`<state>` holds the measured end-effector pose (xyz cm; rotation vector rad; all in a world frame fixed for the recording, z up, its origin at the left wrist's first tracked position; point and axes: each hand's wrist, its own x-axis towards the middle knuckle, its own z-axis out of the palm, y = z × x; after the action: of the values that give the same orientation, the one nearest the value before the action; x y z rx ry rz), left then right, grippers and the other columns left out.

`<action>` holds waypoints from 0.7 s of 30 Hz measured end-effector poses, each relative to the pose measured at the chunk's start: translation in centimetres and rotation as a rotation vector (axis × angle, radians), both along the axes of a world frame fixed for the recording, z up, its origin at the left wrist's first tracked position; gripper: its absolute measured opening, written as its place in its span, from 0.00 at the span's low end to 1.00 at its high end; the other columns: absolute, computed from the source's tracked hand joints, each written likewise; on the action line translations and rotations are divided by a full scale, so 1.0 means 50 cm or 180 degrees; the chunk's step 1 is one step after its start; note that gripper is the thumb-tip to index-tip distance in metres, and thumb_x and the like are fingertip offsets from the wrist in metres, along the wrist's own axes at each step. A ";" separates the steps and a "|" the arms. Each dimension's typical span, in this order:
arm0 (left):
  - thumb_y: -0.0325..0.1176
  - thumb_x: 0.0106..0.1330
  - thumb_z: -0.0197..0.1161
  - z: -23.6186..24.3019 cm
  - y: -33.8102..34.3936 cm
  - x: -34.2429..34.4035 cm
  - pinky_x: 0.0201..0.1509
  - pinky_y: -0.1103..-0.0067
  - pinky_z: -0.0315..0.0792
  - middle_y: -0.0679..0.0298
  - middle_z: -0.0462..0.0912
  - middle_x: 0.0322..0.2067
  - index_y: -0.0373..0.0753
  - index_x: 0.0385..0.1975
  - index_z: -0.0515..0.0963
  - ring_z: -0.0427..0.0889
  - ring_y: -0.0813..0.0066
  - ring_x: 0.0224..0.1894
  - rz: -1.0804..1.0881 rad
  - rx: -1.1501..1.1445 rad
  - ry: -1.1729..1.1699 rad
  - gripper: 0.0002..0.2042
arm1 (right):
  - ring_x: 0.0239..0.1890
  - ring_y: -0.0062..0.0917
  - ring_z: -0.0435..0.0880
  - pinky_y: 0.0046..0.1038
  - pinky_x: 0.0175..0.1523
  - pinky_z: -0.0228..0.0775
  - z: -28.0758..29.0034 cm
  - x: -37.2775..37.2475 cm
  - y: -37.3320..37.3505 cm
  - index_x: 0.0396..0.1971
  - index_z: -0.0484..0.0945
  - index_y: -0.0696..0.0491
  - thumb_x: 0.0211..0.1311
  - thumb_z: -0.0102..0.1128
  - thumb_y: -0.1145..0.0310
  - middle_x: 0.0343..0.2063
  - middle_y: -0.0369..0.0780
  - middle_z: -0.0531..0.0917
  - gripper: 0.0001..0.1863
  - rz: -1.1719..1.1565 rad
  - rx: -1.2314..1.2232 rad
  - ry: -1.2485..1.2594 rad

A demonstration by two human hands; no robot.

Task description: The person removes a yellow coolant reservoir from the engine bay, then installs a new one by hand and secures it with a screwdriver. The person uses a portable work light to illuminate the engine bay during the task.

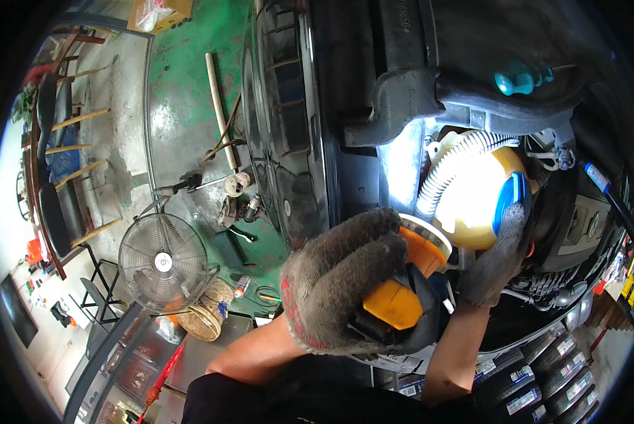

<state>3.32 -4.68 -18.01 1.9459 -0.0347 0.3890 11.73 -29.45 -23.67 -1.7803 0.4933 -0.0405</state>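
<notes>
My left hand [338, 283], in a grey knit glove, grips an orange and black work light [402, 286] whose lit head points into an open car engine bay. My right hand [497, 258], also gloved, reaches up and touches the blue cap [509, 201] of a yellowish plastic reservoir [472, 201]. A white ribbed hose [451, 166] curves over the reservoir's top. A teal-handled screwdriver [518, 78] lies on the black panel above.
The black car front [289, 120] fills the upper middle. A standing fan [163, 263] is on the green floor at left, with a long wooden stick [220, 106], scattered tools and parts nearby. Stacked tyres [550, 381] sit at lower right. Chairs line the far left.
</notes>
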 end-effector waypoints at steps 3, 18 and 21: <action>0.44 0.48 0.87 -0.005 0.003 0.002 0.50 0.60 0.87 0.39 0.85 0.53 0.31 0.55 0.81 0.91 0.44 0.50 0.0015 -0.0104 -0.0104 0.36 | 0.72 0.45 0.74 0.44 0.72 0.76 -0.012 -0.010 -0.012 0.78 0.59 0.56 0.67 0.73 0.50 0.73 0.52 0.67 0.48 0.0567 -0.1484 -0.0457; 0.30 0.50 0.83 0.015 -0.044 -0.062 0.64 0.66 0.80 0.49 0.82 0.56 0.32 0.58 0.78 0.85 0.58 0.59 -0.0069 -0.0752 0.0345 0.33 | 0.72 0.33 0.76 0.36 0.75 0.72 0.067 0.057 0.021 0.76 0.66 0.53 0.82 0.54 0.60 0.72 0.45 0.75 0.28 0.1003 0.0653 -0.0432; 0.28 0.50 0.78 0.031 -0.095 -0.099 0.68 0.64 0.77 0.49 0.81 0.58 0.31 0.62 0.74 0.82 0.57 0.61 0.0289 -0.0030 0.0124 0.35 | 0.63 0.36 0.83 0.37 0.66 0.80 0.011 0.039 -0.009 0.72 0.70 0.52 0.74 0.64 0.64 0.63 0.45 0.81 0.29 0.1192 0.0097 -0.0100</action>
<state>-1.61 -9.44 -16.44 1.9497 0.0808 0.4101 13.68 -29.91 -23.09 -1.8132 0.1316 0.1988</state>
